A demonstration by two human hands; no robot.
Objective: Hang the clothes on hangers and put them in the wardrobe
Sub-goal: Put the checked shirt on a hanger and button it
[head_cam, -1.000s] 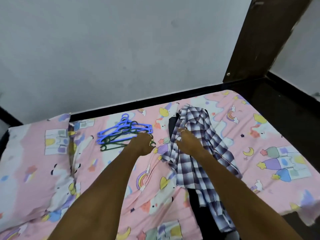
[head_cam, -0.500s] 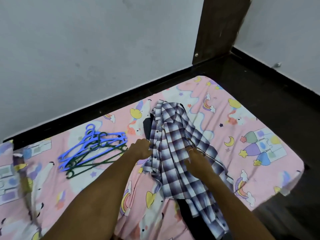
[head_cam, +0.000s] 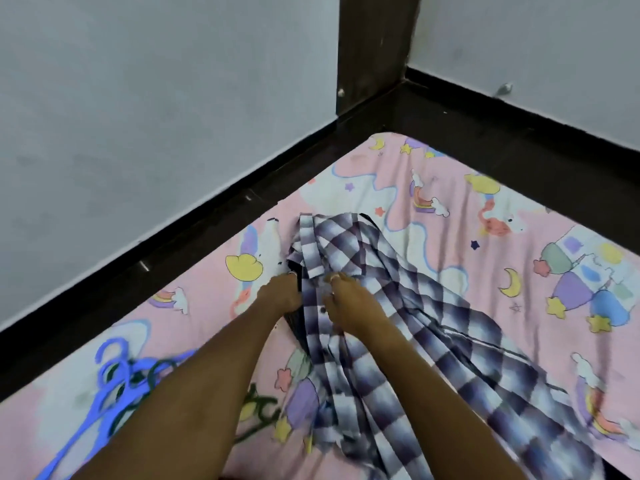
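A purple-and-white checked shirt lies bunched on the bed, over a dark garment that shows at its left edge. My left hand grips the shirt's left edge near the collar. My right hand pinches the button placket just beside it. A pile of blue and green plastic hangers lies on the sheet at the lower left, partly hidden behind my left forearm.
The bed has a pink cartoon-print sheet. A dark floor strip runs between the bed and the grey wall. A dark brown wooden post stands in the corner at the top.
The view has swung right and closer to the shirt. Both hands have come together at the shirt's upper front; the right hand moved up from the shirt's middle. The hangers now sit lower left.
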